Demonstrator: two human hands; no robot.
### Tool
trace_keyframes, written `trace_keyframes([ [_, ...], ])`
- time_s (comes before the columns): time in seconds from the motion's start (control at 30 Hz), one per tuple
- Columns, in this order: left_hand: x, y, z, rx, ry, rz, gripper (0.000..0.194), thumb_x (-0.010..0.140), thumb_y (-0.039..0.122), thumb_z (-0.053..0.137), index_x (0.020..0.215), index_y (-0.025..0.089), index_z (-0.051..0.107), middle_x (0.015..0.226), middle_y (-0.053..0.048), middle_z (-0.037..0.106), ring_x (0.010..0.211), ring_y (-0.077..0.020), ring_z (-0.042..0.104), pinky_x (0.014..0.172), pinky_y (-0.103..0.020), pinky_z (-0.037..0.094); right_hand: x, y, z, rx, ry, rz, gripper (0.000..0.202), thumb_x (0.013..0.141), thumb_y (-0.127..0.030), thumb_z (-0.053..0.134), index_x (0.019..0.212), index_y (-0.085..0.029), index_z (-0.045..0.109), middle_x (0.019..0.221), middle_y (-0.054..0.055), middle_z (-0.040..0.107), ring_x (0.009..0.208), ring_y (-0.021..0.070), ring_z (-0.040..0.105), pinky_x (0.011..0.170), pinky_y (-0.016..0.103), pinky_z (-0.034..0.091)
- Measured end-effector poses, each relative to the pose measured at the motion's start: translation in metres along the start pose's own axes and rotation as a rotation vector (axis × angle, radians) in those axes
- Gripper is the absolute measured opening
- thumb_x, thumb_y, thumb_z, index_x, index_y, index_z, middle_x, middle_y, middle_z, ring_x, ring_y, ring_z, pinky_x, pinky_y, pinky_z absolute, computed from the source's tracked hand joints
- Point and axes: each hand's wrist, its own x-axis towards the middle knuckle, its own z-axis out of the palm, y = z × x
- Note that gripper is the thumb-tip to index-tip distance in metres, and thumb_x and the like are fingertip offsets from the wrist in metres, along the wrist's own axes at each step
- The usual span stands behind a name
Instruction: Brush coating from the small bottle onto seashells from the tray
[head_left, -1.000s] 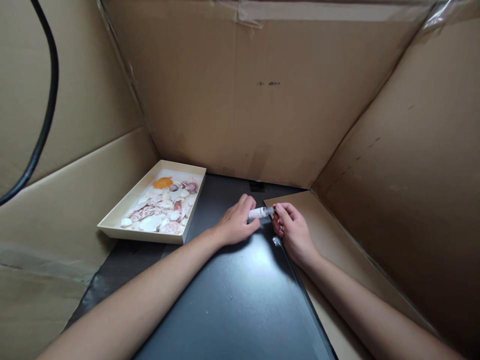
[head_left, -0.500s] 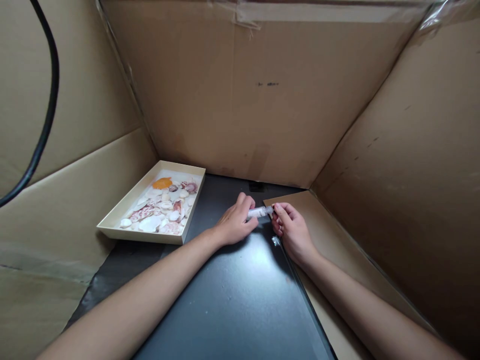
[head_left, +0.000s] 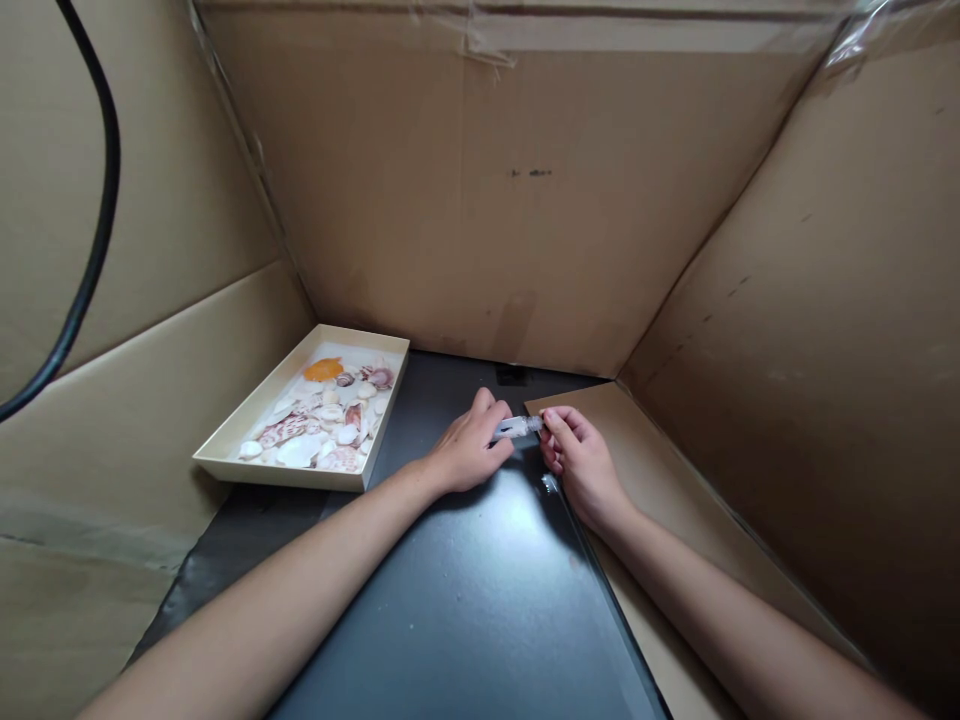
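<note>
The little tube [head_left: 514,428] I see is clear and whitish, with a dark mark on it. In the cream tray [head_left: 281,480], one shell [head_left: 323,370] is plain orange; most others are white, a long shell [head_left: 289,428] is speckled reddish-brown, a small shell [head_left: 345,380] darkly banded. The tabletop [head_left: 450,620] is slate grey, the cable [head_left: 112,170] black, the cardboard wall [head_left: 465,220] brown with blackish smudges [head_left: 538,173].

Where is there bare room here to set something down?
Mainly the dark tabletop between the forearms; a narrower strip lies between the shallow tray and left hand. Crowded: the tray itself, spread with seashells, and around the small bottle between left hand and right hand.
</note>
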Motion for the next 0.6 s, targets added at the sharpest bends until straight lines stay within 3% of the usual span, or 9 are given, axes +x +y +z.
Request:
trace_keyframes([
  [0.3,0.0003,0.0025,-0.0019,-0.007,0.027,-0.017,0.009,0.084,0.026,0.04,0.092,0.021,0.042,0.096,-0.002,0.04,0.081,-0.0165,0.049,0.079,-0.034,0.043,-0.0012,-0.0049,0.0008,0.031,-0.01,0.032,0.026,0.075,-0.041,0.071,0.087,-0.02,0.06,0.064,-0.005,0.052,0.046,0.0059,0.039,0.038,0.018,0.026],
  [0.6,-0.0003,0.0028,-0.0021,0.004,0.083,0.007,0.012,0.083,0.026,0.041,0.093,0.021,0.042,0.096,-0.003,0.039,0.08,-0.0168,0.047,0.077,-0.034,0.042,-0.0002,0.0007,-0.0001,-0.02,-0.01,-0.018,0.028,0.079,-0.045,0.068,0.093,-0.022,0.062,0.06,-0.007,0.045,0.045,0.0057,0.035,0.039,0.018,0.027],
])
